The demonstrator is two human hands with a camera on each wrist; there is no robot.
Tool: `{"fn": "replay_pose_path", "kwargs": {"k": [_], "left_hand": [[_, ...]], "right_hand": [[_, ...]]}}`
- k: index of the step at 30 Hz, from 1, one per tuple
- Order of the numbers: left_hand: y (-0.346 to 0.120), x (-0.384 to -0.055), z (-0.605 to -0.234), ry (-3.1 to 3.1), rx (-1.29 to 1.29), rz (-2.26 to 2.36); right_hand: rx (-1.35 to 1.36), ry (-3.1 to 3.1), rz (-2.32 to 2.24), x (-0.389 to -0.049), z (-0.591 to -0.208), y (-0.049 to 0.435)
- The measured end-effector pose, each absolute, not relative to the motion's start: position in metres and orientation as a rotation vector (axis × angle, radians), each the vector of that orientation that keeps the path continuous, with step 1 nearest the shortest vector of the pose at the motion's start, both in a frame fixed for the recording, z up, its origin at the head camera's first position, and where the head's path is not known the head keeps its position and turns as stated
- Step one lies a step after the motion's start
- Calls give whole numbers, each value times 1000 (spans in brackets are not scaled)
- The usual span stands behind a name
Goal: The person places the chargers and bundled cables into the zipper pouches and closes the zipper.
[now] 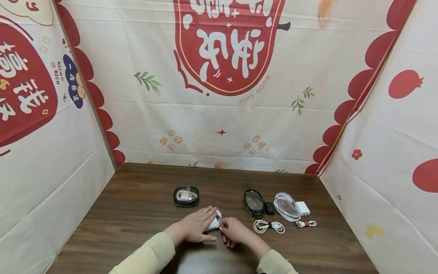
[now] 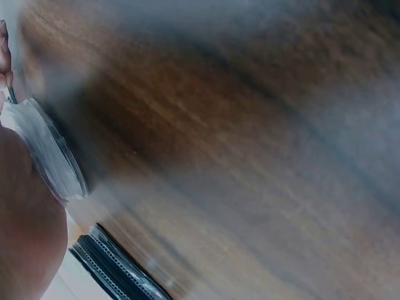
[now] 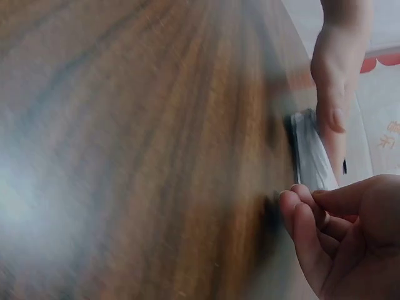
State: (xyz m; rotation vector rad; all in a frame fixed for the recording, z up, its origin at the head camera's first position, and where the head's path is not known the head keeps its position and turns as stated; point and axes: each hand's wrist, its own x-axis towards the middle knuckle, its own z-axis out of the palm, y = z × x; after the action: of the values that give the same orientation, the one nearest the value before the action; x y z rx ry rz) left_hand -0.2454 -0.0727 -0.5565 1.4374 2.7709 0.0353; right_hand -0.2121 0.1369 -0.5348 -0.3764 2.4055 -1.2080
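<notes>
A small white-edged clear zip case (image 1: 216, 220) lies on the table between my hands, partly covered. My left hand (image 1: 198, 225) lies flat across it, fingers straight and thumb out to the side. At the near right edge of the case, my right hand (image 1: 234, 230) pinches the zipper pull between thumb and curled fingers. The left wrist view shows the side of the white case (image 2: 50, 150) under the palm, with the pull (image 2: 11, 94) at the other hand's fingertips. In the right wrist view the pinching fingers (image 3: 303, 215) meet the case's end (image 3: 309, 150).
Beyond my left hand sits a black-edged case (image 1: 186, 196) with a white charger and cable inside. To the right are another black-edged case (image 1: 254, 203), a black charger (image 1: 269, 207), a white-edged case (image 1: 286, 206), a white charger (image 1: 303, 208) and two tied white cables (image 1: 268, 227).
</notes>
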Motion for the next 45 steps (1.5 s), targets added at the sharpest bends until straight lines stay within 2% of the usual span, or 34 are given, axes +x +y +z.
{"fn": "replay_pose_path", "kwargs": {"k": [9, 18, 30, 37, 45], "left_hand": [[-73, -240, -550, 2814, 1376, 9], [-79, -237, -545, 2857, 1368, -87], [-80, -235, -530, 2915, 1499, -50], [-72, -246, -541, 2799, 1506, -64], [-74, -243, -555, 2780, 1441, -42]], "right_hand": [[-225, 2399, -1292, -210, -541, 133], [-209, 2385, -1342, -220, -542, 143], [-171, 2401, -1371, -235, -545, 145], [-180, 2410, -1344, -239, -545, 146], [-229, 2444, -1320, -238, -547, 146]]}}
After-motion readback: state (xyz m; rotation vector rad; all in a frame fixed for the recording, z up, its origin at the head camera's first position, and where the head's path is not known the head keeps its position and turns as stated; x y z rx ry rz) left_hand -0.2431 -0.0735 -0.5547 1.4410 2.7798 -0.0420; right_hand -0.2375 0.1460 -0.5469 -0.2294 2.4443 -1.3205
